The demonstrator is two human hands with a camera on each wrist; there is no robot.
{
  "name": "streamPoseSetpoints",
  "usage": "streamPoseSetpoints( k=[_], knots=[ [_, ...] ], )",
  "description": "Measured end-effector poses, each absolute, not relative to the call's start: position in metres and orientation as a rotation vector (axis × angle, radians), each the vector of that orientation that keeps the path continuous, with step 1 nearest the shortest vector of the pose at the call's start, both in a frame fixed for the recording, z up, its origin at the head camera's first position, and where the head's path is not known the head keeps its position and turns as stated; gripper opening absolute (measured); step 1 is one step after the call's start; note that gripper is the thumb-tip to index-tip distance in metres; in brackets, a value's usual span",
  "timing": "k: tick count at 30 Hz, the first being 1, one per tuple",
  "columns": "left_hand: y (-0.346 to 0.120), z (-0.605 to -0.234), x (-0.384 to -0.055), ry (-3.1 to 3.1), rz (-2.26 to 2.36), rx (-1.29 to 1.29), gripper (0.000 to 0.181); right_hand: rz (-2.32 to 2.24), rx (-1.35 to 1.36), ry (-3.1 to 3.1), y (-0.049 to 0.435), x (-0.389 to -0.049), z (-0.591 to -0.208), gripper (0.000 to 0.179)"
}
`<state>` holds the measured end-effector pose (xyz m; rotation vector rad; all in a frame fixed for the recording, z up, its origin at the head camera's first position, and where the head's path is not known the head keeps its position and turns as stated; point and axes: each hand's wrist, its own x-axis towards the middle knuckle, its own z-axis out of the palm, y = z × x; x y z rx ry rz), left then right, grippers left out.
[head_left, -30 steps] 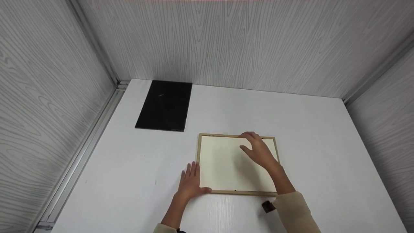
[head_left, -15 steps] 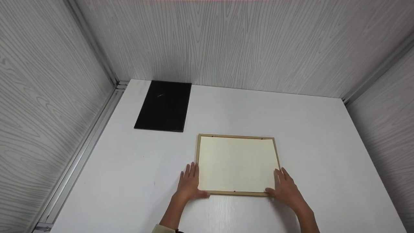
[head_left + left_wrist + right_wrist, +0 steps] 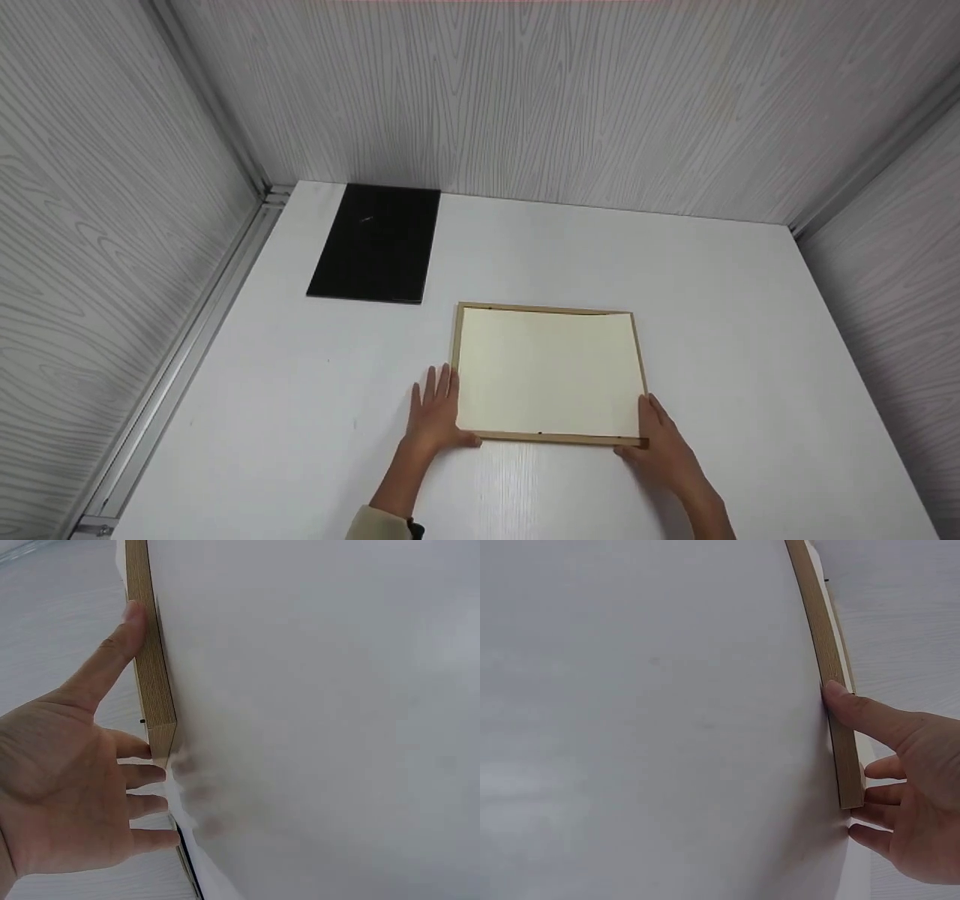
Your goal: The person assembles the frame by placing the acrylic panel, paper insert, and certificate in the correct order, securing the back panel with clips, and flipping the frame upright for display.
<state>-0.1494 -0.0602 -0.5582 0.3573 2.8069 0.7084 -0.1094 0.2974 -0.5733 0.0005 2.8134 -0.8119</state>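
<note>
The right hand (image 3: 665, 454) shows the clearest change: a second ago it was over the far edge of the wooden frame (image 3: 555, 438), and now it sits at the near right corner, thumb against the near bar and fingers along the right side. Its hold is loose and fairly wide, bracketing the corner rather than clenching it. The left hand (image 3: 435, 422) stays at the near left corner, fingers spread wide along the left side and thumb on the near bar. Between the two hands lies the frame, with the cream board (image 3: 547, 371) inside it and a small dark tab (image 3: 540, 433) on the near bar. It appears slightly farther from the person than half a second ago, though the view has shifted a little too; whether it is raised, I cannot tell. With both corners covered, it seems steadied from both sides. Beyond, the black panel (image 3: 377, 244) lies flat on the white table (image 3: 712, 315), apart from the frame.
</note>
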Motion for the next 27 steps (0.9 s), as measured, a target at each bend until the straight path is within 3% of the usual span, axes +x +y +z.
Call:
streamPoseSetpoints(
  k=[9,17,27],
  knots=[
    [-0.058,-0.556,-0.182,2.739,0.703,0.341,0.110,-0.914,-0.088,2.854,0.300,-0.137,-0.576,0.098],
    [-0.053,-0.557,-0.207,2.705,0.712,0.295,0.105,-1.052,0.019,2.796,0.299,-0.162,-0.574,0.094],
    [-0.055,-0.558,-0.218,2.691,0.740,0.281,0.104,-1.120,0.090,2.732,0.296,-0.170,-0.573,0.091]
  ],
)
